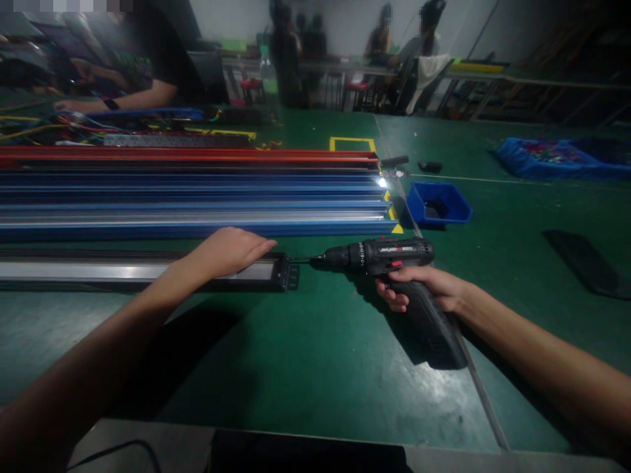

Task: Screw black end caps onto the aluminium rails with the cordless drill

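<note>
A black cordless drill [394, 256] lies sideways in my right hand [428, 282], whose fingers wrap round its grip. Its long bit points left and meets the black end cap [286, 270] of a long dark rail with a pale strip [113, 270]. My left hand [234, 251] rests flat across the top of that rail near the end cap, fingers together and stretched to the right. A small slotted bracket [294, 277] sticks out from the end cap.
Blue rails [197, 230] and a red rail [197, 156] lie behind the dark rail. A blue bin [440, 203] holds black parts. Further right are a flat black object [586, 263] and blue bags [547, 157]. A person [148, 66] works across the table [315, 381].
</note>
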A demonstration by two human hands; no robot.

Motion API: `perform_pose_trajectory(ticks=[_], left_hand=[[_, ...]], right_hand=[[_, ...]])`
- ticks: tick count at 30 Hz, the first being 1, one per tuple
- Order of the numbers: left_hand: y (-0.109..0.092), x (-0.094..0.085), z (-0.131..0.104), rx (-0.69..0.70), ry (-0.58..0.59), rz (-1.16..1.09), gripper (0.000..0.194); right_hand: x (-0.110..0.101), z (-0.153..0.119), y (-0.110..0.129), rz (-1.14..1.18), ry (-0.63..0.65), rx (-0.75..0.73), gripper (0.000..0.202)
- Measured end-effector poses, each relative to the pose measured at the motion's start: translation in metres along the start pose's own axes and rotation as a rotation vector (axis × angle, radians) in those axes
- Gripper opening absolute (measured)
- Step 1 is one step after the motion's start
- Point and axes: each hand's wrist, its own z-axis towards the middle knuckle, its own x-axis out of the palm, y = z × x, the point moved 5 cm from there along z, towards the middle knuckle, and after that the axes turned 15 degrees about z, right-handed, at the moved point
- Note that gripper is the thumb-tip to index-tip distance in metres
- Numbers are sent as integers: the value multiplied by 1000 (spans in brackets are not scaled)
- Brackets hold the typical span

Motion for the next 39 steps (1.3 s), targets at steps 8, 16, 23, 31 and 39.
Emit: perform_pose_trajectory(ticks=[8, 16, 23, 31, 39], left_hand=[[-3, -6, 0, -3, -52, -40, 65], [-1, -1, 2, 15, -116, -49, 70], [-4, -7, 0, 12, -104, -40, 72], [-3, -4, 1, -4, -73, -23, 68], [-3, -3, 1, 12, -68, -3, 69]], right_hand=[[0, -1, -1, 10, -30, -2, 22], [1, 1, 0, -2, 7, -1, 25], [-2, 1, -1, -2, 0, -3, 26], [-3, 0, -1, 2, -26, 8, 23], [0, 0, -1, -18, -28, -7, 23]])
